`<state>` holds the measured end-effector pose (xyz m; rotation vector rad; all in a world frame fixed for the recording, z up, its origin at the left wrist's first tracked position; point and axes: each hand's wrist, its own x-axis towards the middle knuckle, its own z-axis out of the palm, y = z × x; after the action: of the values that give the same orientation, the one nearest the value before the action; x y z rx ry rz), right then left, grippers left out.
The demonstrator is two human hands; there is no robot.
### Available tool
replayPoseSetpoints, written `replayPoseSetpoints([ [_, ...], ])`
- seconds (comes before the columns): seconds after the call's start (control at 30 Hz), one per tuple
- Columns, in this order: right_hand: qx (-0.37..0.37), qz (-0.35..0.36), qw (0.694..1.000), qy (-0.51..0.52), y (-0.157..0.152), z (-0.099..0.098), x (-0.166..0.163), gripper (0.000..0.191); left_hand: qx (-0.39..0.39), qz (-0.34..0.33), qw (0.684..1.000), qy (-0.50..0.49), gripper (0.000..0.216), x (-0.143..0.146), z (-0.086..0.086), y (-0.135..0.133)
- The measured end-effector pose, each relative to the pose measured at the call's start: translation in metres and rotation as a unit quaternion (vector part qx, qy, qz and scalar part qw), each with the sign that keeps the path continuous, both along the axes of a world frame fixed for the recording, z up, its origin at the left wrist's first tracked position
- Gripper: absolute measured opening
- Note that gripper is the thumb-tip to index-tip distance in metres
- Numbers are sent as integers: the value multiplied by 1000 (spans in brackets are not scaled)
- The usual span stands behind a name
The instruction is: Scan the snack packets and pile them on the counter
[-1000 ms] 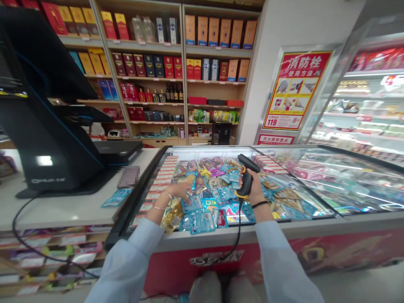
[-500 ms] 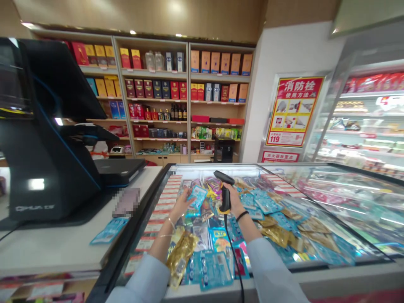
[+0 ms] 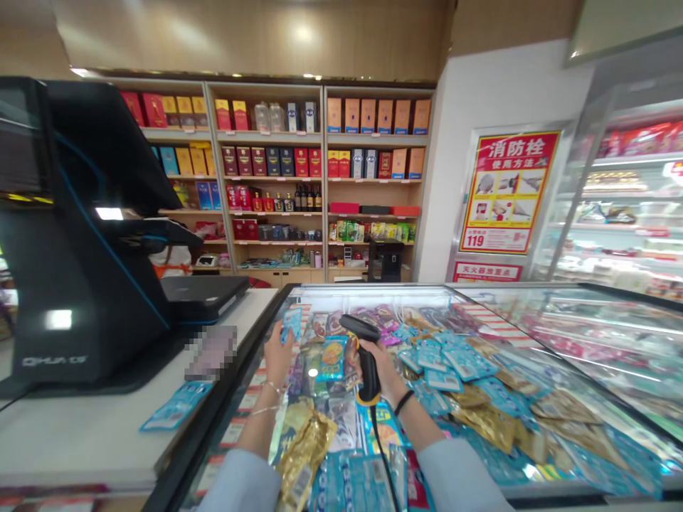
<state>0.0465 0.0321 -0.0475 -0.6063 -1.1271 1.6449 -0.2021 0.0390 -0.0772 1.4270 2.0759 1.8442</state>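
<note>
My right hand (image 3: 385, 371) is wrapped round the handle of a black and yellow barcode scanner (image 3: 367, 361), its head tilted up to the left. The scanner's cord drops toward the front edge. In my left hand (image 3: 278, 354) is a small blue snack packet (image 3: 292, 324), raised over the left side of the glass-topped case (image 3: 250, 380). Near my left forearm lies a gold packet (image 3: 305, 462), with several blue packets (image 3: 355, 483) beside it. To the right of my right hand spreads a pile of blue packets (image 3: 442, 355) and gold packets (image 3: 483, 419).
A black checkout machine (image 3: 101, 284) stands on the white counter (image 3: 96, 441) at left. On that counter lie a blurred-out item (image 3: 212, 352) and a blue packet (image 3: 176, 407). Shelves of boxes (image 3: 272, 162) line the back wall, and a lit display fridge (image 3: 629, 206) stands at right.
My left hand has moved left with the blue packet, away from the scanner. The scanner has shifted slightly left and down in view. The camera view has also shifted a little.
</note>
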Motion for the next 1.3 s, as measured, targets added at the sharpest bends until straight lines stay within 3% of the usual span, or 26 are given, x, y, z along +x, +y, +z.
replayPoseSetpoints([
  [0.17, 16, 40, 998, -34, -5, 1, -1, 36, 5, 44, 999, -18, 35, -17, 6, -7],
  [0.43, 63, 88, 993, -48, -9, -3, -6, 32, 5, 22, 1000, -20, 36, -10, 8, -8],
  [1.13, 74, 115, 990, -23, -11, -2, -5, 29, 19, 1, 1000, -25, 36, -3, 5, -3],
  [1.3, 51, 95, 994, -3, -6, -6, -4, 32, 26, -11, 999, -36, 36, -3, 7, -4],
])
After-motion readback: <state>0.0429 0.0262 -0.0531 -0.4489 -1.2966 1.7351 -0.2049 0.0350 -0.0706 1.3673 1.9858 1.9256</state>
